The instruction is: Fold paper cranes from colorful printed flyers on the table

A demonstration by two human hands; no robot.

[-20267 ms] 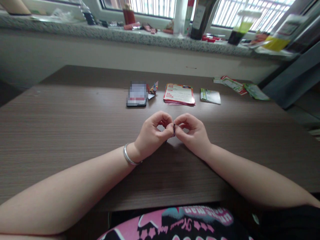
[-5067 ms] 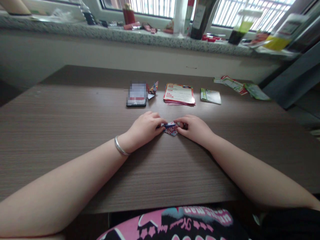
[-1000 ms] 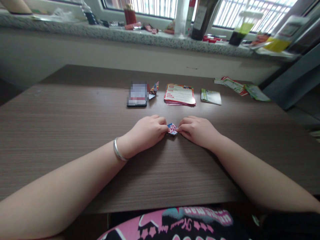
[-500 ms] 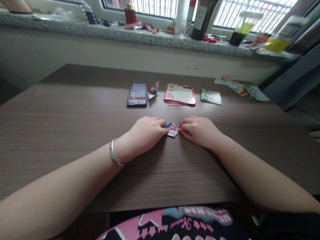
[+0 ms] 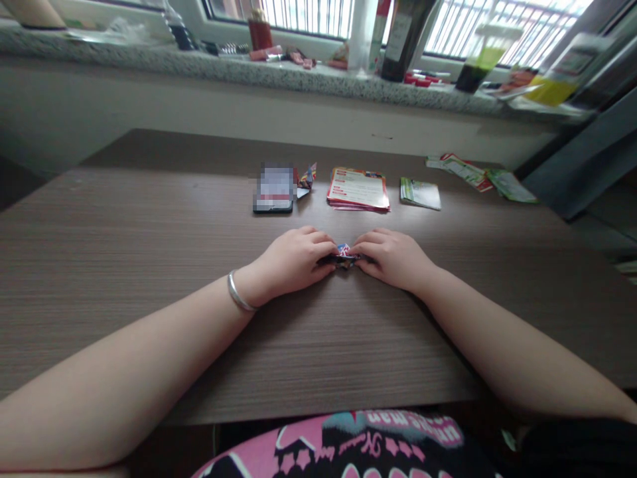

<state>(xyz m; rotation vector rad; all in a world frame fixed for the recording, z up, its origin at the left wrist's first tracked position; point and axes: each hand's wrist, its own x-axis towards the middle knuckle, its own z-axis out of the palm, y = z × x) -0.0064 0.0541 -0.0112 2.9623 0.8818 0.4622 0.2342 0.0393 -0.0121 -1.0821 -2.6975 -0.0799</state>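
Note:
Between my two hands, just above the brown table (image 5: 279, 332), is a small piece of folded patterned paper (image 5: 344, 250), blue, red and white. My left hand (image 5: 302, 259), with a silver bangle on its wrist, pinches the paper's left side between thumb and fingers. At the right side, my right hand (image 5: 391, 257) grips the paper in the same way. Fingers hide both ends of the paper, and its exact folds are too small to make out.
Behind my hands lie a phone with a blurred screen (image 5: 273, 189), a folded patterned paper piece (image 5: 307, 177), a stack of printed cards (image 5: 358, 189) and a smaller green-and-white stack (image 5: 421, 193). Loose colourful papers (image 5: 468, 171) lie far right. Bottles and small items line the stone windowsill (image 5: 298, 74).
The paper was lying flat with its patterned face showing; now it is tilted up and bent between my fingers. My left hand has shifted slightly right, and both hands' fingers reach further over it.

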